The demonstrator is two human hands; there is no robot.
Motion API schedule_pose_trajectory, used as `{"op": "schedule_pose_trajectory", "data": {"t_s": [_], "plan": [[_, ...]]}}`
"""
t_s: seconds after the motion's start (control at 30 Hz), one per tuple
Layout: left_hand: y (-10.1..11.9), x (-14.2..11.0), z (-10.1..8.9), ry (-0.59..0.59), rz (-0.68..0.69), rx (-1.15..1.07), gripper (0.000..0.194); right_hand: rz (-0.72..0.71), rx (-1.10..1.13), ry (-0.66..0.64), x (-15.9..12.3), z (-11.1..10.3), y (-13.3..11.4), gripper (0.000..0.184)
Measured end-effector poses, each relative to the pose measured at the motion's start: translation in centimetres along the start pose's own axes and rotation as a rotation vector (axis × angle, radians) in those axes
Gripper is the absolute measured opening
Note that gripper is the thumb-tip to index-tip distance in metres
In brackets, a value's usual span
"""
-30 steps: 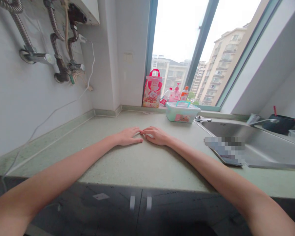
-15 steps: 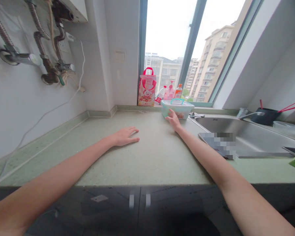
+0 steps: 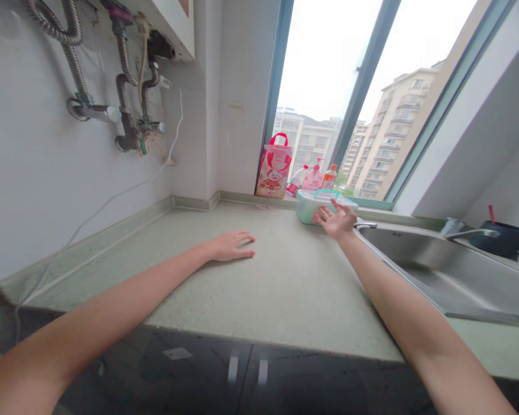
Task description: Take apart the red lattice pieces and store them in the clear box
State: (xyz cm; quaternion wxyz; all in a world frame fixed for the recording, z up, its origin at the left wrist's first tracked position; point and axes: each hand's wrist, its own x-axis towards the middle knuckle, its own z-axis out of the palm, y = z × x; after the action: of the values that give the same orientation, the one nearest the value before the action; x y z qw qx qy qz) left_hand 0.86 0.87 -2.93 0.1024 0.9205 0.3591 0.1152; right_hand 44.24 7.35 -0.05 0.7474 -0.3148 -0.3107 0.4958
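My left hand [image 3: 232,246] lies flat, palm down, on the pale green countertop [image 3: 259,282], fingers stretched out and holding nothing. My right hand [image 3: 338,220] is stretched far forward with fingers spread, right in front of a mint-green lidded plastic box [image 3: 308,206] with a teal handle, which stands by the window ledge. The fingers seem to touch the box's front but are not closed round it.
A steel sink [image 3: 441,271] with a tap [image 3: 458,229] lies to the right. A pink bag [image 3: 275,167] and a few bottles [image 3: 313,176] stand on the window ledge. Metal hoses and pipes [image 3: 125,109] and a white cable [image 3: 112,196] run along the left wall.
A second ago both hands lay together on the counter. My right hand then reached forward to the box and now spreads at its front; the view has also turned.
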Motion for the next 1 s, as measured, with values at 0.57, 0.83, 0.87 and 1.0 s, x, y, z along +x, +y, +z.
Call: {"op": "schedule_pose_trajectory", "data": {"t_s": [0.57, 0.83, 0.87, 1.0], "plan": [[-0.8, 0.2, 0.0, 0.37, -0.056, -0.418, 0.075, 0.183, -0.017, -0.339, -5.6, 4.7, 2.6, 0.05], [-4.4, 1.2, -1.4, 0.97, -0.306, -0.906, 0.08, 0.347, -0.06, -0.602, -7.4, 6.5, 3.0, 0.02], [-4.8, 1.1, -1.6, 1.009, -0.345, -0.957, 0.08, 0.361, -0.079, -0.621, -7.5, 6.6, 2.8, 0.024], [-5.5, 0.5, -2.0, 0.995, -0.308, -1.088, 0.086, 0.411, -0.18, -0.632, -8.4, 6.8, 2.2, 0.031]]}}
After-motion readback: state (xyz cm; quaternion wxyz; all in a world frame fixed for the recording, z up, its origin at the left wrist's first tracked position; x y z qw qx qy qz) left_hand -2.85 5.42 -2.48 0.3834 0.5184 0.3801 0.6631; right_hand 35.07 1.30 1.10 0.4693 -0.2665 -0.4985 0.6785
